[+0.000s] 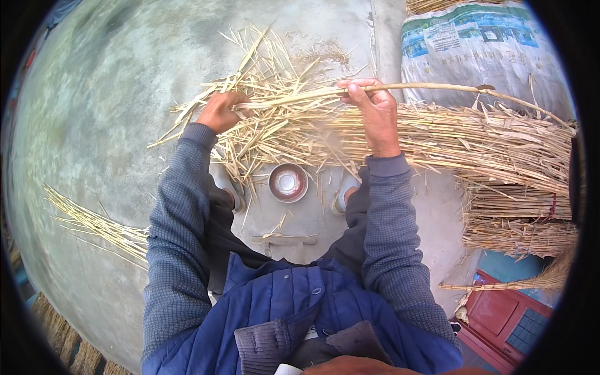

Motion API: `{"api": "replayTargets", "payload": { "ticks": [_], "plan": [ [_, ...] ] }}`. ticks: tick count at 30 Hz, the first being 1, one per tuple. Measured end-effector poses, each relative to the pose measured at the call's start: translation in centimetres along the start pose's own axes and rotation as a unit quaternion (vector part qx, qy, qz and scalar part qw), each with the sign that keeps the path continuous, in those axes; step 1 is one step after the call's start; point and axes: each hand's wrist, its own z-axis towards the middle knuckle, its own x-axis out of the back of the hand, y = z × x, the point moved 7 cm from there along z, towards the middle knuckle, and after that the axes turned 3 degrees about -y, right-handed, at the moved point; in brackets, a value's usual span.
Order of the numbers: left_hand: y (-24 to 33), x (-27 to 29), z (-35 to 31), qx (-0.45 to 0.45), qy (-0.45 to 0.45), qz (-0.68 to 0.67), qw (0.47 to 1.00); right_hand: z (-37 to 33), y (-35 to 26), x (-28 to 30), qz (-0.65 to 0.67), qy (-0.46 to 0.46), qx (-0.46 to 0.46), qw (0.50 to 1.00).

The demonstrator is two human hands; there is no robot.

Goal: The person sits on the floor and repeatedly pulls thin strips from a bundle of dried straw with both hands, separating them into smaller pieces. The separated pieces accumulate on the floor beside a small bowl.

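A long, pale reed stalk [431,85] stretches across in front of me, its thin tip bending off to the right. My left hand [220,112] is closed round its near-white left end, where loose strips of dry leaf sheath show by the fingers. Farther along, my right hand [377,115] grips the same stalk between thumb and fingers, palm partly turned up. Beneath both hands lies a heap of dry, flat husks [269,134]. To the right, a thick layer of unstripped reeds [450,134] passes under my right wrist.
A small metal bowl [273,178] sits on the concrete between my feet. Thin pale stalks [100,224] lie at the left. Tied reed bundles [519,203] are stacked at the right, below a white printed sack [487,69]. A broom [500,285] lies near a red door [500,306].
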Motion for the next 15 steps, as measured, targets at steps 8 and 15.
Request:
{"api": "replayTargets", "payload": {
  "ticks": [8,15],
  "plan": [
    [10.0,-0.4,1.6,-0.078,0.044,-0.254,0.963,-0.7,1.0,-4.1,0.042,-0.04,-0.026,0.998],
    [9.0,1.1,2.2,-0.039,0.123,-0.456,0.881,-0.5,1.8,-4.2,0.052,-0.016,-0.025,0.998]
  ]
}}
